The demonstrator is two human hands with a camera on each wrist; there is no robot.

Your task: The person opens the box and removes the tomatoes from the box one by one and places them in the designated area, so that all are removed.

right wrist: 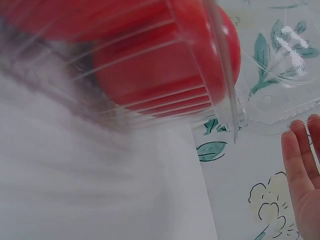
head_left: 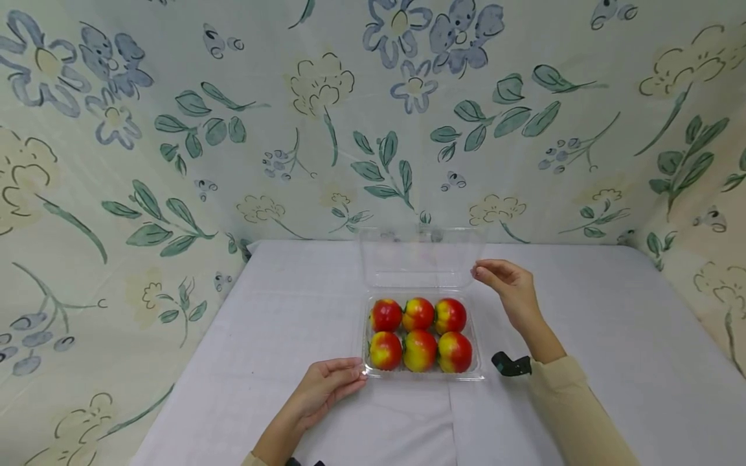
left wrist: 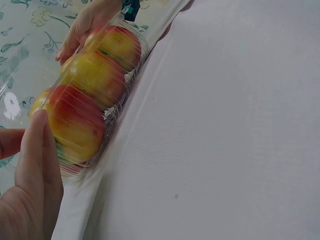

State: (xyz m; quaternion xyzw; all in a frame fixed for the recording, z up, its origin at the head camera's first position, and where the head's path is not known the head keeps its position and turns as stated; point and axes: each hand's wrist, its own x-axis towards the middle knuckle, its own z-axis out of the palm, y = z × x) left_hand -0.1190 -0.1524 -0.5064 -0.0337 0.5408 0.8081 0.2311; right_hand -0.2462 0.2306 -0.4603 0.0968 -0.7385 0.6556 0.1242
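Note:
A clear plastic clamshell container holds several red-and-yellow apple-like fruits in two rows. Its clear lid is raised at the far side, leaning back. My left hand pinches the near left corner of the container's rim. In the left wrist view the left fingers lie against the container's end, beside the fruits. At the lid's right edge, my right hand has thumb and forefinger close together at the rim. From the right wrist, the right fingertips overlap the lid's edge.
A white cloth covers the table. Behind it hangs a floral curtain, which also shows through the clear lid. A black wrist strap piece sits by the right sleeve. The table's back edge runs just behind the lid.

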